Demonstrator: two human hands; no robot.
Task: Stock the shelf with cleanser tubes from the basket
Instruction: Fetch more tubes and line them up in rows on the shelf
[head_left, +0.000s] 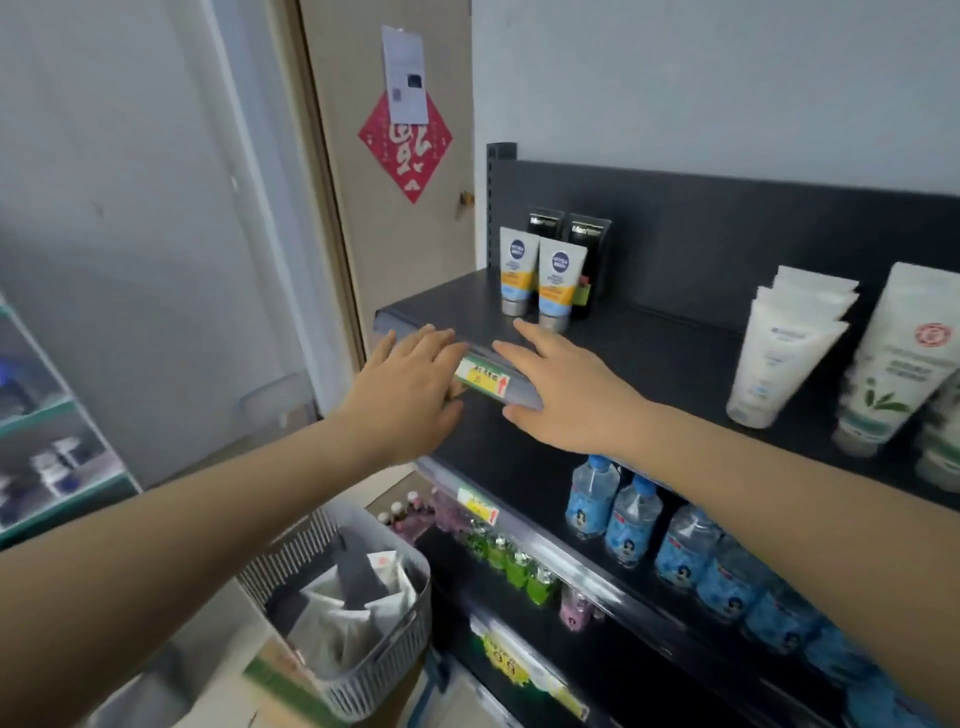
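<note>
Both hands reach to the front edge of the top shelf (649, 358), the left hand (410, 387) and the right hand (569, 397) beside the price label (480, 378); the fingers (524, 332) are straight and released, grasping nothing. Two cleanser tubes (561, 283) stand upright near the left end (faces forward, I think for the buyers). More lie in the grey basket (384, 670) below. The shelf is dark metal; water bottles (631, 519) fill the lower row.
</note>
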